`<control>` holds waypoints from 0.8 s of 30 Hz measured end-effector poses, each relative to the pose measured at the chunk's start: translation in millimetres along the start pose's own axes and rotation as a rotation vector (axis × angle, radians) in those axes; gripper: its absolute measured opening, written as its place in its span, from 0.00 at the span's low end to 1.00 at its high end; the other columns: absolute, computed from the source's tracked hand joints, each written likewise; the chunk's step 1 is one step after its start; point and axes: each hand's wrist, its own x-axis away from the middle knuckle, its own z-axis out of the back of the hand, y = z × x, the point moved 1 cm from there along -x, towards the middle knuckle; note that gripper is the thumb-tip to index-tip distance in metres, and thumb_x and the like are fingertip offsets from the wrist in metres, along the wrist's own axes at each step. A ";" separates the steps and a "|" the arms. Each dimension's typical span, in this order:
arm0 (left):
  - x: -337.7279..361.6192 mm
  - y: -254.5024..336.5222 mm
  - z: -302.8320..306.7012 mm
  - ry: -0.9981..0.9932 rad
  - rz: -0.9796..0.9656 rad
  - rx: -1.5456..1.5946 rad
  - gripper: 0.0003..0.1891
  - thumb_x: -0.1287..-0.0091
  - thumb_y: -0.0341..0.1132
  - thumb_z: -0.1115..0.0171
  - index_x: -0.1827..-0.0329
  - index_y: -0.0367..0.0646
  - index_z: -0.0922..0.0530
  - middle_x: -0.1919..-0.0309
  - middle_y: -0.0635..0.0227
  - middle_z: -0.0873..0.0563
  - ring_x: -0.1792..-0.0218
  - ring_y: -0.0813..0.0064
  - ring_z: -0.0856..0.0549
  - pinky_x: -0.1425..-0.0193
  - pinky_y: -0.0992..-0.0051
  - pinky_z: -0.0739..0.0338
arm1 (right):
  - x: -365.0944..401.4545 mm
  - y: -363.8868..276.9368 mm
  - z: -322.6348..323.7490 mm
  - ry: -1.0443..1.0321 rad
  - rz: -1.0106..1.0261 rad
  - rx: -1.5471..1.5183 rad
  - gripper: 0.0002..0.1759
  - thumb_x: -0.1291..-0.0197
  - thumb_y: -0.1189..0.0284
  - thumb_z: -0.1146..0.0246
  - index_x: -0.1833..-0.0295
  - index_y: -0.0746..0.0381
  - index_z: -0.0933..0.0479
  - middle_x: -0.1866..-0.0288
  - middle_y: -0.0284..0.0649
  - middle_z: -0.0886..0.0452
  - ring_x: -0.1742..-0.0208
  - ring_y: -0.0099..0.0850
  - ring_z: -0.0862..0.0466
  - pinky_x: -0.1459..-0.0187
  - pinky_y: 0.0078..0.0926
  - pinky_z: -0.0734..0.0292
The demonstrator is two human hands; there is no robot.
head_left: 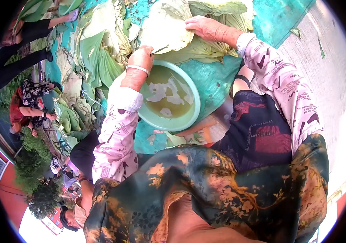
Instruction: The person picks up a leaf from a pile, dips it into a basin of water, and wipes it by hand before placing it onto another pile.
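Observation:
Large pale green-yellow leaves lie piled on a teal sheet. My left hand (141, 59) is closed at the near left edge of a pale leaf (167, 28), with a thin dark stalk or tool showing beside its fingers; what exactly it grips is too small to make out. On the upper right part of that leaf rests my right hand (205, 27), its fingers stretched out and laid on the surface. Below the leaf and right beside my left wrist stands a light green basin (197, 99) holding murky yellowish water.
More leaves (96, 52) are heaped to the left on the teal sheet (278, 20). A co-worker in red and dark clothes (17, 107) bends over leaves at the far left. Another person's legs (23, 32) are at the upper left. A person with a cap sits at the lower left.

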 end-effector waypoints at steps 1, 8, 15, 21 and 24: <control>0.9 6.6 -3.0 -0.033 -0.019 -0.068 0.09 0.46 0.33 0.39 0.61 0.47 0.22 0.62 0.60 0.20 0.62 0.58 0.19 0.57 0.64 0.25 | 7.4 0.6 -1.8 0.005 0.023 0.048 0.16 0.45 0.76 0.47 0.49 0.60 0.29 0.44 0.43 0.29 0.43 0.42 0.30 0.42 0.35 0.33; -26.4 45.0 -11.8 -0.374 -0.090 -0.308 0.09 0.44 0.28 0.46 0.64 0.42 0.19 0.63 0.54 0.17 0.61 0.60 0.17 0.56 0.66 0.24 | 30.6 15.9 -11.0 0.011 0.056 0.067 0.17 0.45 0.76 0.49 0.48 0.63 0.30 0.43 0.43 0.31 0.43 0.42 0.31 0.40 0.35 0.37; -43.5 31.9 -7.2 -0.431 -0.207 -0.439 0.09 0.44 0.30 0.45 0.62 0.45 0.20 0.65 0.57 0.17 0.61 0.58 0.17 0.57 0.65 0.23 | 41.6 10.4 -15.5 -0.097 0.002 0.130 0.26 0.52 0.79 0.48 0.43 0.58 0.32 0.37 0.41 0.36 0.39 0.43 0.34 0.39 0.36 0.37; -82.6 72.0 -10.9 -0.297 -0.238 -0.235 0.09 0.42 0.37 0.41 0.61 0.48 0.21 0.66 0.58 0.17 0.59 0.58 0.19 0.55 0.63 0.27 | 43.2 3.6 -0.6 -0.139 -0.052 0.020 0.28 0.55 0.82 0.47 0.43 0.56 0.31 0.35 0.42 0.38 0.36 0.45 0.37 0.37 0.40 0.41; -114.2 71.2 -62.0 -0.365 -0.245 -0.250 0.11 0.44 0.39 0.39 0.59 0.49 0.21 0.63 0.60 0.17 0.57 0.60 0.18 0.54 0.64 0.26 | 39.7 6.7 13.1 -0.037 -0.064 -0.125 0.24 0.56 0.84 0.49 0.50 0.59 0.28 0.39 0.43 0.33 0.45 0.45 0.29 0.46 0.37 0.32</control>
